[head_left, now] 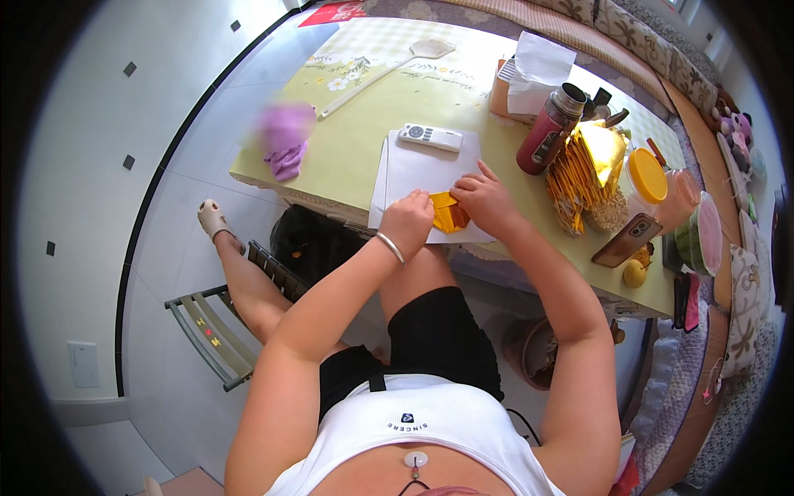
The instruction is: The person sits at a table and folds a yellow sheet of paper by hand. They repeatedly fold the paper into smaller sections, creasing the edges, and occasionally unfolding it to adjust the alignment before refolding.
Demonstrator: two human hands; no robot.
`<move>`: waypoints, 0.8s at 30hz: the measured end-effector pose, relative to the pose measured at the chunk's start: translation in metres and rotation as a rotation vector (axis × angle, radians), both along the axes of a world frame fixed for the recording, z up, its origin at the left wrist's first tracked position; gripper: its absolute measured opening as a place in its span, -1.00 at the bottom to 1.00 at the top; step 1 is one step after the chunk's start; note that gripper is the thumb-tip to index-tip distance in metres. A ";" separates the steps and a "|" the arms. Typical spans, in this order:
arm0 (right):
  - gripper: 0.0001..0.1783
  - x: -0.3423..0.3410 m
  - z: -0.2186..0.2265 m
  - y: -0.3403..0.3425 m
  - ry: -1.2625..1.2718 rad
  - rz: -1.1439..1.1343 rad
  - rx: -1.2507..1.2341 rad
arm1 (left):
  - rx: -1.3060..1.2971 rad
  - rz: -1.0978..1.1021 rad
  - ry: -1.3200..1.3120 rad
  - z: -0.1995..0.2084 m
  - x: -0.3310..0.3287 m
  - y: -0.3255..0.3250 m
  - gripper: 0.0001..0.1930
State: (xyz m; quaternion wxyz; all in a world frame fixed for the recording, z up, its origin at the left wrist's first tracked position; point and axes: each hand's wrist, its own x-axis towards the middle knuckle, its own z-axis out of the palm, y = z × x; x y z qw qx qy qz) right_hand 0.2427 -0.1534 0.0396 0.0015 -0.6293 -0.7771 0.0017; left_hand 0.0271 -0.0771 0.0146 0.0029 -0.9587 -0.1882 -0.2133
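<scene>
A small piece of shiny gold foil paper (449, 213), creased and partly folded, sits between my hands at the table's near edge. My left hand (408, 217), with a silver bangle at the wrist, pinches its left side. The fingers of my right hand (486, 201) close on its right side, with one finger raised. Under the foil paper lie white paper sheets (397, 174). On these sheets, just beyond my hands, rests a white remote control (431, 137).
To the right stand a dark red thermos (542, 136), a bundle of gold foil pieces (579, 178), a yellow-lidded jar (648, 175), a phone (626, 240) and a tissue box (502, 87). Left are a fly swatter (372, 80) and purple cloth (286, 140). A folding stool (217, 335) stands below.
</scene>
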 end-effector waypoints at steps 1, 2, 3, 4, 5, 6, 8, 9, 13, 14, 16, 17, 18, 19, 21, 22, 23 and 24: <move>-0.47 0.006 -0.010 -0.007 0.107 -0.016 0.065 | 0.046 0.003 -0.073 -0.009 -0.005 -0.002 -0.72; -0.48 0.010 -0.019 -0.019 0.212 -0.035 0.130 | -0.051 -0.004 0.021 -0.007 -0.014 -0.005 -0.62; -0.48 0.013 -0.028 -0.031 0.316 -0.055 0.195 | -0.051 0.008 0.026 -0.005 -0.022 -0.009 -0.60; -0.48 0.011 -0.026 -0.040 0.309 -0.058 0.196 | -0.048 0.023 0.034 -0.001 -0.030 -0.014 -0.59; -0.48 0.008 -0.021 -0.050 0.303 -0.060 0.195 | -0.047 0.039 0.041 0.002 -0.039 -0.019 -0.58; -0.48 0.004 -0.016 -0.058 0.297 -0.062 0.194 | -0.080 0.059 0.075 0.003 -0.047 -0.022 -0.55; -0.45 -0.008 -0.009 -0.077 0.292 -0.059 0.203 | -0.165 0.022 0.013 0.011 -0.058 -0.028 -0.56; -0.44 -0.013 -0.008 -0.084 0.289 -0.057 0.206 | -0.209 0.004 -0.018 0.012 -0.062 -0.031 -0.56; -0.54 -0.036 -0.012 -0.101 0.343 -0.108 0.377 | -0.283 -0.011 -0.302 0.005 -0.070 -0.039 -0.65; -0.57 -0.037 -0.020 -0.102 0.358 -0.116 0.433 | -0.301 0.015 -0.338 0.003 -0.070 -0.040 -0.68; -0.64 -0.041 -0.024 -0.101 0.413 -0.114 0.546 | -0.299 0.057 -0.396 0.004 -0.071 -0.042 -0.73; -0.68 -0.043 -0.023 -0.099 0.453 -0.105 0.603 | -0.280 0.072 -0.418 0.005 -0.071 -0.042 -0.75; -0.73 -0.045 -0.021 -0.098 0.494 -0.095 0.660 | -0.261 0.088 -0.439 0.006 -0.072 -0.042 -0.78; -0.77 -0.049 -0.019 -0.098 0.699 -0.214 0.565 | -0.374 0.100 -0.487 0.005 -0.074 -0.039 -0.78; -0.84 -0.058 -0.013 -0.101 1.098 -0.450 0.349 | -0.602 0.120 -0.582 0.003 -0.081 -0.033 -0.78; -0.87 -0.063 -0.009 -0.100 1.310 -0.443 0.391 | -0.840 0.247 -0.647 0.005 -0.082 -0.037 -0.85; -0.91 -0.070 -0.005 -0.098 1.523 -0.429 0.430 | -0.985 0.242 -0.725 0.009 -0.083 -0.035 -0.90; -0.93 -0.073 -0.001 -0.097 1.736 -0.411 0.466 | -1.188 0.228 -0.824 0.013 -0.085 -0.034 -0.92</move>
